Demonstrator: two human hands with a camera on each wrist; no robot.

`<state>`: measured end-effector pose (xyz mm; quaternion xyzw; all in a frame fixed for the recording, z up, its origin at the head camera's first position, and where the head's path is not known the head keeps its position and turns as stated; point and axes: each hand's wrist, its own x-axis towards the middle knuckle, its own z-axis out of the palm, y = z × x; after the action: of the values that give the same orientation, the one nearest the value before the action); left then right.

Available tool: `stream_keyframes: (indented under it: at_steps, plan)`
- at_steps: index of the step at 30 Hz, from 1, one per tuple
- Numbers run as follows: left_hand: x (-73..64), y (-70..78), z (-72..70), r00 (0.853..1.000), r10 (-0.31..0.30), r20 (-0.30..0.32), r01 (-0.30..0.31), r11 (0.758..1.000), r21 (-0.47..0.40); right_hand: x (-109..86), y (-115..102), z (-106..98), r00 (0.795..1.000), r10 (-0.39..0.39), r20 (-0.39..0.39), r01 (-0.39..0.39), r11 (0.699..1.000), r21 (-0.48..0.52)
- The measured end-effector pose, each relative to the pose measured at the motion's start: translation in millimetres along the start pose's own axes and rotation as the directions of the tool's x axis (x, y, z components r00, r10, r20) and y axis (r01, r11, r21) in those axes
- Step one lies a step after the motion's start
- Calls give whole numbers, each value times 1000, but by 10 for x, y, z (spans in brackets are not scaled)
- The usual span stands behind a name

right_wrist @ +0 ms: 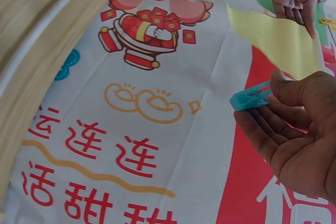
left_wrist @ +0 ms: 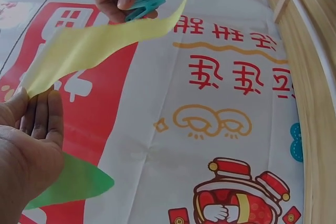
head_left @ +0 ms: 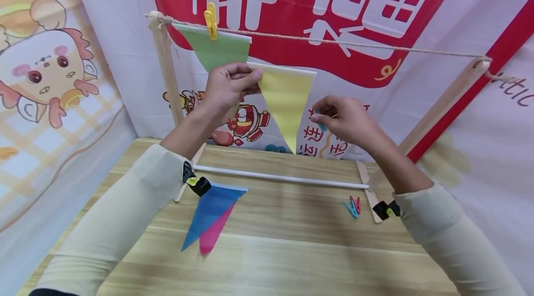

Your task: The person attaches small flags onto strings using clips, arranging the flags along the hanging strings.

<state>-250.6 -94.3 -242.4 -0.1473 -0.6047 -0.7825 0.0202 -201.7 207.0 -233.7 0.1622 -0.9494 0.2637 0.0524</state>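
Note:
My left hand (head_left: 229, 87) pinches the upper left corner of a yellow triangular flag (head_left: 288, 96), its white top edge just below the string (head_left: 333, 42) and its tip pointing down. In my right hand (head_left: 348, 117), to the right of the flag, a turquoise clothespin (right_wrist: 254, 98) is held between thumb and fingers. A green flag (head_left: 221, 49) hangs at the string's left end under a yellow clothespin (head_left: 211, 21); my left hand covers its lower part. Seen from the left wrist, the yellow flag bends sideways between both hands.
Two wooden posts (head_left: 160, 54) carry the string, with a white rod (head_left: 279, 176) low between them. On the table (head_left: 292, 259) lie a blue flag (head_left: 217, 210) over a pink flag (head_left: 214, 235). Turquoise and pink clothespins (head_left: 353, 207) lie by the right foot. A printed cloth (head_left: 367, 71) hangs behind.

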Motion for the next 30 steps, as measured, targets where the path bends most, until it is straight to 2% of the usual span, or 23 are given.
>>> stream_keyframes:
  at_steps: [10,17,30]
  plan:
    - [29,105,47,998,51,-27,-51,998,-22,36,-110,-118,998,-31,-63,33,999,36]
    - [49,126,71,998,57,-40,-59,997,-44,46,-144,-188,988,-74,-137,79,996,30]
    - [63,173,131,993,98,-66,-104,990,-100,57,-275,-348,972,-119,-203,125,992,19]
